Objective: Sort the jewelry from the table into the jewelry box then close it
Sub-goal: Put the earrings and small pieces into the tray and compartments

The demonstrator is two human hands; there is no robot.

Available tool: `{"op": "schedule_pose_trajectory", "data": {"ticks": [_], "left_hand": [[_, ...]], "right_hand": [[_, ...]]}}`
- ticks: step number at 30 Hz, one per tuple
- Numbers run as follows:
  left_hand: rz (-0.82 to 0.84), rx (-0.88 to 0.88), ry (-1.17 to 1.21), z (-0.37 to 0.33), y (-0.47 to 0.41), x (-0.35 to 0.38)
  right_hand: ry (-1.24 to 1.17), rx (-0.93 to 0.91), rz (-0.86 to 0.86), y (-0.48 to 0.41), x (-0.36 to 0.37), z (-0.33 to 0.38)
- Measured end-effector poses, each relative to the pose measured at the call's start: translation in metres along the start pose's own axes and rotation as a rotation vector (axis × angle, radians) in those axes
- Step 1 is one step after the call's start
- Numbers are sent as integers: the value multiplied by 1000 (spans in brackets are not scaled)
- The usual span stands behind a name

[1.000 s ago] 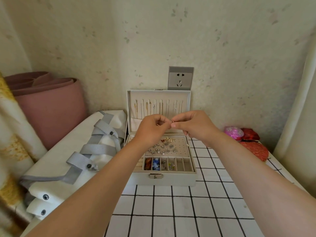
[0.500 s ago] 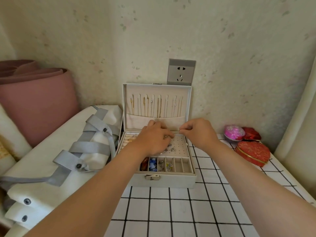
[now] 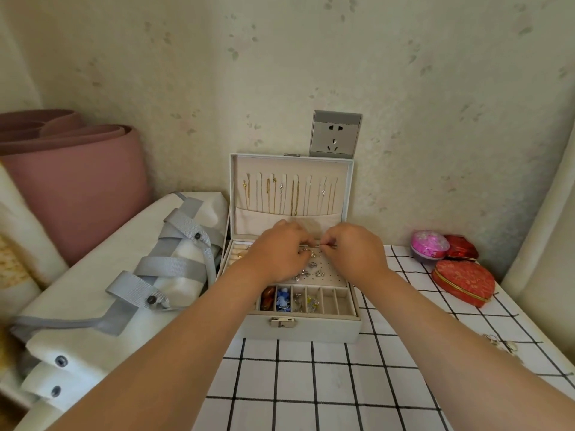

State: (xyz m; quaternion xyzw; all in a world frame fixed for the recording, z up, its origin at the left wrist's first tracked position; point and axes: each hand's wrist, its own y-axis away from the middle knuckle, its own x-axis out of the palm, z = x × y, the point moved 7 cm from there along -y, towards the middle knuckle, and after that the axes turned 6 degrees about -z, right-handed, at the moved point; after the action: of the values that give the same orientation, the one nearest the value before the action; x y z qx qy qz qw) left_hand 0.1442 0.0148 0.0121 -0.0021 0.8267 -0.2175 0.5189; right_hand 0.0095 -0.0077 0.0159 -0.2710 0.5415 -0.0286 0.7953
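Here the open jewelry box (image 3: 298,329) sits on the desk (image 3: 311,384). The right hand (image 3: 354,255) pinches a tiny silver piece (image 3: 325,244) over the box's holed pad. The left hand (image 3: 275,255) curls just beside it; I cannot tell if it holds anything. More jewelry (image 3: 501,343) lies at the desk's right edge.

left hand (image 3: 275,255) and right hand (image 3: 356,255) pinch a tiny piece (image 3: 320,244) over the open jewelry box (image 3: 300,330).

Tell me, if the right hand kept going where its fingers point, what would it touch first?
Likely the left hand, across from it over the earring pad of the jewelry box. The right hand pinches a small silver piece toward it; depth is unclear.
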Motion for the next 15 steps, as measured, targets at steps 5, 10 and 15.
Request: {"op": "schedule_pose_trajectory", "data": {"ticks": [5,10,15], "left_hand": [[8,15,21,-1,1,1],[-6,36,19,-5,5,0],[33,23,37,-7,7,3]], "right_hand": [[3,-23,2,1,2,4],[-119,-57,105,0,2,4],[-192,-45,217,1,-3,0]]}}
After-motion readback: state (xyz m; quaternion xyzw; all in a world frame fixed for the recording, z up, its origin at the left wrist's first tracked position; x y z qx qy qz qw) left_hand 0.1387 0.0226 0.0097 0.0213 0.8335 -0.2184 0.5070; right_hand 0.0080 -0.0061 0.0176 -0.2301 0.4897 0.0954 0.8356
